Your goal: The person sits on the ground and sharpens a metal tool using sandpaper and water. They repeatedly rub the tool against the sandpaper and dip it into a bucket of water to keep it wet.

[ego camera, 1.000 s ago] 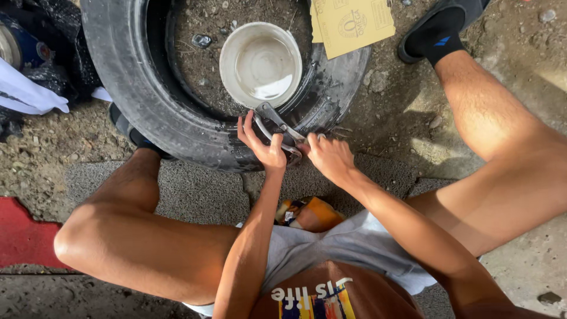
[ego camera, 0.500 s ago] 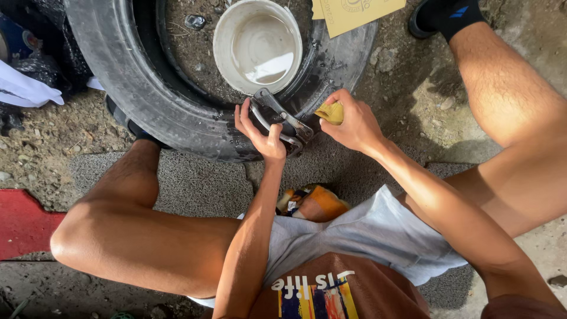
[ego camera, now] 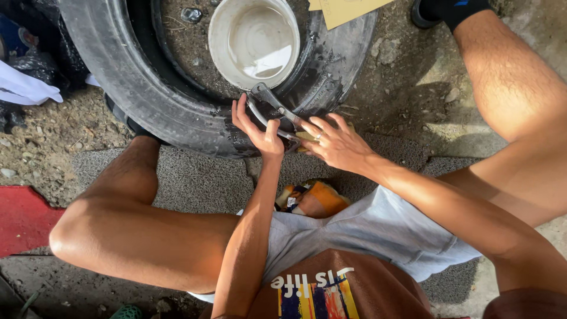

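Left hand: the left hand (ego camera: 260,131) was seen closed around a bent metal tool (ego camera: 270,112), fingers curled over its near bar, pressed on the tyre's near sidewall.
Right hand: the right hand (ego camera: 335,143) was laid flat with fingers spread, touching the tool's near end; a yellowish piece (ego camera: 306,136) was partly covered under its fingers. Whether it was gripped could not be told.
Tool position: the tool was found between the two hands, its far tip reaching the bucket's near rim.
Edges: the tyre (ego camera: 147,94) curved away to the left of and beyond the left hand; its inner lip ran just beyond the fingertips.
Open room: bare grey matting (ego camera: 195,177) was noted below both hands, between the knees; gravel lay to the right of the right hand.
Obstructions: a white bucket (ego camera: 220,41) was set inside the tyre just beyond the left hand; an orange cloth bundle (ego camera: 313,198) lay below the wrists.
Surroundings: a yellow card (ego camera: 348,9) was seen beyond the right hand; a red board (ego camera: 20,218) far left.
Change: half a second earlier the yellowish piece was held up clear in the right hand; since then it had been brought down against the tyre.
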The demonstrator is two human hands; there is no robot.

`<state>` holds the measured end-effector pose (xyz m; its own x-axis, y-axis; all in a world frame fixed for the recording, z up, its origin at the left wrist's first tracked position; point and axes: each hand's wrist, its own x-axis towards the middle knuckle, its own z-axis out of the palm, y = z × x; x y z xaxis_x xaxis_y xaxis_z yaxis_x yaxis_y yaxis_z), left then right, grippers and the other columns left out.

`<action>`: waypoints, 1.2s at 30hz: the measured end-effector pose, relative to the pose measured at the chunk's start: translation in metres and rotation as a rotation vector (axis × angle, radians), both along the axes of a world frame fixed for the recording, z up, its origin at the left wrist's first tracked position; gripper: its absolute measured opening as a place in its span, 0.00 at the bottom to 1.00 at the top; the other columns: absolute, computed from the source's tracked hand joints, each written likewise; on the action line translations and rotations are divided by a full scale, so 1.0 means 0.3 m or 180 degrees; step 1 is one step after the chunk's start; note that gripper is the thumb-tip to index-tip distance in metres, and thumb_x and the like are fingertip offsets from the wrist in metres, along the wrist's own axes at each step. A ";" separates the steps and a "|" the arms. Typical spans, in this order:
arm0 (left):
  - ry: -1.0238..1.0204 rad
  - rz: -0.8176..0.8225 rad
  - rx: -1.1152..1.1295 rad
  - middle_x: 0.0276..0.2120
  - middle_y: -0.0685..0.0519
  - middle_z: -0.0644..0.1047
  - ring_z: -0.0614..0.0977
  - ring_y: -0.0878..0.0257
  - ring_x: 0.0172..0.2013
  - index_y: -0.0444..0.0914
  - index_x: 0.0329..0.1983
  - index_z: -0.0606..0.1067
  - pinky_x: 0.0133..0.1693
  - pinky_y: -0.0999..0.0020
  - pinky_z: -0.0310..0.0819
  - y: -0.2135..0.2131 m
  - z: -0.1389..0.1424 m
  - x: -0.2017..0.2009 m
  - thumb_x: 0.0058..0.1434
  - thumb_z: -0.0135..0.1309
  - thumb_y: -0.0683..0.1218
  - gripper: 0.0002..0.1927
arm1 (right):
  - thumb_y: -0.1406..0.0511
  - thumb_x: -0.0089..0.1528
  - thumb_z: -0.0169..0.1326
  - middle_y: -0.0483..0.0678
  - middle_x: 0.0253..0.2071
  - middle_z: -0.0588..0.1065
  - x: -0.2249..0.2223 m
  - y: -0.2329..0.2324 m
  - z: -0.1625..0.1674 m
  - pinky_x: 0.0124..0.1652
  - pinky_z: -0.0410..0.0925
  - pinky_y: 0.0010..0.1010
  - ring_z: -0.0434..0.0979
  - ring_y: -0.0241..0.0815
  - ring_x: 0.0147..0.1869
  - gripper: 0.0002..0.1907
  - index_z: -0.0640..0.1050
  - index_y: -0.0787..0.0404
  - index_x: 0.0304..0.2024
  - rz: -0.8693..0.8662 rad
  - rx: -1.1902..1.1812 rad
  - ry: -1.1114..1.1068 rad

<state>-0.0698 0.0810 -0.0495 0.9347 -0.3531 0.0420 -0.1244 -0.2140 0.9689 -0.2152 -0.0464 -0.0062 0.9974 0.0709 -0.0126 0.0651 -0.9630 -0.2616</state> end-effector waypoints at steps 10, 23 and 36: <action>0.0082 0.0012 -0.0102 0.73 0.36 0.51 0.56 0.42 0.74 0.36 0.73 0.62 0.74 0.50 0.47 -0.009 0.004 0.002 0.48 0.52 0.40 0.44 | 0.57 0.59 0.56 0.51 0.77 0.54 0.009 0.009 0.058 0.70 0.47 0.57 0.53 0.51 0.78 0.20 0.84 0.46 0.53 -0.0138 -0.0160 -0.0035; 0.0070 0.0141 0.0122 0.73 0.34 0.51 0.56 0.38 0.72 0.38 0.72 0.63 0.71 0.45 0.50 -0.027 0.001 -0.005 0.47 0.53 0.41 0.43 | 0.60 0.60 0.58 0.53 0.78 0.55 -0.001 -0.008 0.020 0.71 0.46 0.61 0.51 0.54 0.80 0.18 0.83 0.48 0.53 -0.0512 -0.0049 0.0346; 0.0092 0.0181 -0.0127 0.72 0.35 0.53 0.58 0.40 0.72 0.38 0.70 0.65 0.72 0.44 0.49 -0.042 0.002 -0.012 0.49 0.53 0.41 0.40 | 0.65 0.70 0.50 0.61 0.73 0.63 -0.061 -0.018 0.006 0.66 0.61 0.50 0.61 0.60 0.73 0.19 0.77 0.71 0.59 -0.1533 0.1033 -0.0162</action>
<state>-0.0734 0.0683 -0.0488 0.9542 -0.2978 0.0278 -0.0851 -0.1811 0.9798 -0.2336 -0.0517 -0.0045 0.9169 -0.3987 -0.0171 -0.3401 -0.7582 -0.5563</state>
